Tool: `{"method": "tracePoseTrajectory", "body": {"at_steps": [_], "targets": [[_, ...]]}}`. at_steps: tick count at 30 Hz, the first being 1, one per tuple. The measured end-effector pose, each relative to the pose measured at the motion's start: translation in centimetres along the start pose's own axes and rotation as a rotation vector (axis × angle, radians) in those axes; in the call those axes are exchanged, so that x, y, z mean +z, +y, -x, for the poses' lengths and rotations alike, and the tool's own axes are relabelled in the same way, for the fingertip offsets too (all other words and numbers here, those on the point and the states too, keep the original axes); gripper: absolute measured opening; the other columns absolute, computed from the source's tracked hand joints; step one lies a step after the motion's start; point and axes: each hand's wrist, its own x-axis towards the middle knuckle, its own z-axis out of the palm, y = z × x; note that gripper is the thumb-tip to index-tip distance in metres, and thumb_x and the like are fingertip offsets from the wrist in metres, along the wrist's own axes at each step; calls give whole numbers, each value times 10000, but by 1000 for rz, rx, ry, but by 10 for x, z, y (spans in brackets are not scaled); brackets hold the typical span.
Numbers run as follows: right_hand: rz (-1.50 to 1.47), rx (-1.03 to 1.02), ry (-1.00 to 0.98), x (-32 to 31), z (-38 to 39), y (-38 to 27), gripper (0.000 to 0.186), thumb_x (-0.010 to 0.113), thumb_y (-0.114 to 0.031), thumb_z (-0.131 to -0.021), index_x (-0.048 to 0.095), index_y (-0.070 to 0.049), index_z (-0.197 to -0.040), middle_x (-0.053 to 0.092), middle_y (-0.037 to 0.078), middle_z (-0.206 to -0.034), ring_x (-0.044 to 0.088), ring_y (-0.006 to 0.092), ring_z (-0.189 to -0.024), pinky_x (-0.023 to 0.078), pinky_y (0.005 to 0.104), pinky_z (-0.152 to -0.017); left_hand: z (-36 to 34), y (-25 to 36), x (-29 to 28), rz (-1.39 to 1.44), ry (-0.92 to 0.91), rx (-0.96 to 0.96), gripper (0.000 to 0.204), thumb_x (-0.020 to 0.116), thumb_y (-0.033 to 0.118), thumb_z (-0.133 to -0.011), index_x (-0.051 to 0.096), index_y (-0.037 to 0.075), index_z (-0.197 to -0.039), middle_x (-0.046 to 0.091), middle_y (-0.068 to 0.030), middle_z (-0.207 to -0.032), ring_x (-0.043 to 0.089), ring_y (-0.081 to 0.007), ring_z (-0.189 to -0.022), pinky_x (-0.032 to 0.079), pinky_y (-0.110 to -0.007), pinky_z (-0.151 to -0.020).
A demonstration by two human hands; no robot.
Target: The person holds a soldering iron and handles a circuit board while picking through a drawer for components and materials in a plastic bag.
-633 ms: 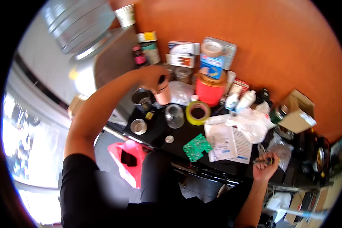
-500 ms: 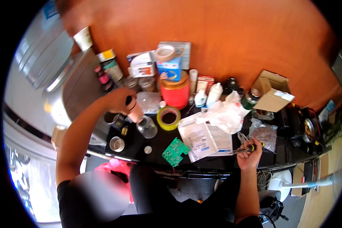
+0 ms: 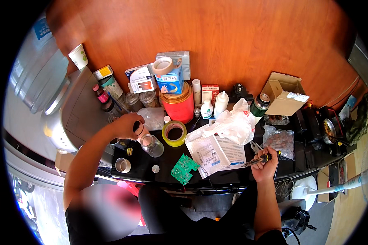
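Note:
My left hand [image 3: 129,125] is closed around a pinkish cylindrical container [image 3: 141,130] with a dark open top, tilted so that its lower end meets a clear glass jar [image 3: 152,146]. Whether the two touch cannot be made out. To the right, my right hand [image 3: 263,168] grips a screwdriver [image 3: 270,157] with a black and yellow handle, its shaft pointing left over the papers [image 3: 234,153]. A green circuit board [image 3: 185,168] lies between my hands near the table's front edge. Close to the jar are a small round lid [image 3: 155,168] and an open cup [image 3: 123,165].
Behind the jar stand a roll of yellow tape [image 3: 174,133] and a red tub [image 3: 178,107] with boxes on top. A white plastic bag [image 3: 235,124], white bottles [image 3: 221,104], a green flask [image 3: 259,105] and an open cardboard box [image 3: 284,96] line the back right.
The whole view has shifted slightly. Both hands keep their holds, and the pinkish container stays tilted at the glass jar.

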Motion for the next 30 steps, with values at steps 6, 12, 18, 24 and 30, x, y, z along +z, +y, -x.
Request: {"method": "tracePoseTrajectory", "body": {"at_steps": [6,12,18,24,30], "targets": [[14,3,21,-2,0,-1,293,542,-315,-952,492,-124,-734,367,-28,-536,272,86,-391,200,254,-386,-2,-4,11,1,17,17,595,848,82,-550,621,80,-1099,593,-159,-1069,591,-364,-1037,496,-420,-899],[-3,17,46,-1,1,0,281,548,-310,-948,492,-132,-738,373,-24,-540,281,83,-391,198,249,-376,-2,-24,27,-23,37,53,623,847,95,-543,615,98,-1121,589,-168,-1076,591,-371,-1034,497,-427,-895],[26,-19,-13,4,1,1,278,536,-286,-965,513,-122,-742,384,-44,-532,297,59,-386,232,225,-354,-3,-28,25,-44,39,13,638,834,91,-545,604,92,-1140,588,-169,-1089,576,-376,-1067,487,-442,-905],[8,12,-19,-1,-1,1,287,529,-294,-971,500,-131,-736,377,-42,-519,299,63,-371,234,230,-352,5,-22,26,-16,1,-32,790,853,97,-577,532,92,-1299,553,-171,-1227,555,-368,-1142,470,-430,-978],[11,2,-72,-7,-4,3,269,519,-295,-981,507,-134,-767,406,-32,-542,306,59,-366,242,228,-343,17,-16,20,-84,39,-93,907,840,64,-589,457,103,-1410,509,-169,-1341,517,-356,-1237,460,-428,-1030]]}}
